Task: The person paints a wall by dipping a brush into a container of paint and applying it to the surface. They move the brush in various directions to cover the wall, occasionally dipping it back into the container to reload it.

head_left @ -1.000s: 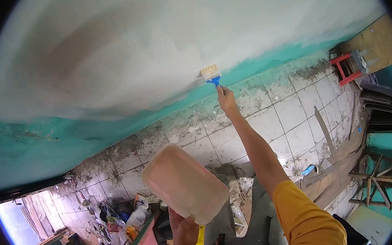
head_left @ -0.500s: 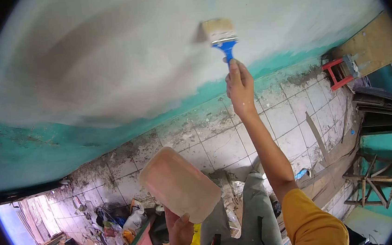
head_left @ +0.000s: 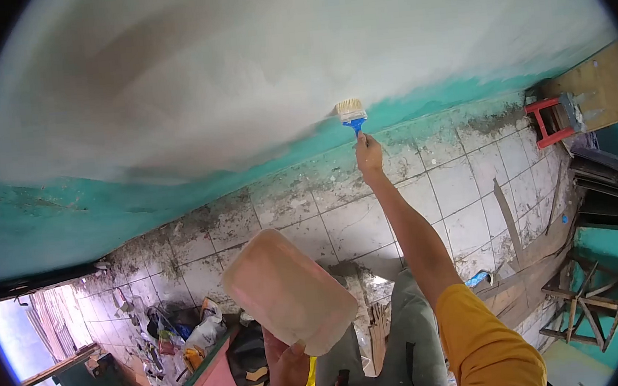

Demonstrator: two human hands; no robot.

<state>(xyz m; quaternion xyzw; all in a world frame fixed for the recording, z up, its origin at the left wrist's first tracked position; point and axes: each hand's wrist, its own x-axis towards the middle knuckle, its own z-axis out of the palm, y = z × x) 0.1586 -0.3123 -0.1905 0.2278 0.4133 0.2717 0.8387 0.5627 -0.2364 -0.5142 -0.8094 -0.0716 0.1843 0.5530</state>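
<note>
A paintbrush (head_left: 354,119) with a blue handle and pale bristles is gripped by my right hand (head_left: 369,156), arm stretched forward. Its bristles are at the wall (head_left: 238,59), low down where whitish paint meets a teal band (head_left: 419,102). Closed on the near edge of a pale, rounded rectangular plastic container (head_left: 288,290), my left hand (head_left: 289,364) keeps it above my lap. The container's broad pinkish-beige face shows toward the camera.
Dirty white floor tiles (head_left: 355,218) run along the wall's foot. A red stool (head_left: 549,122) stands at the right by a board (head_left: 598,90). Bags and litter (head_left: 178,337) pile up at lower left. A wooden frame (head_left: 587,301) sits at lower right.
My right hand has brought the paintbrush down the wall, from the whitish area to the edge of the teal band. The left hand keeps the container in nearly the same place.
</note>
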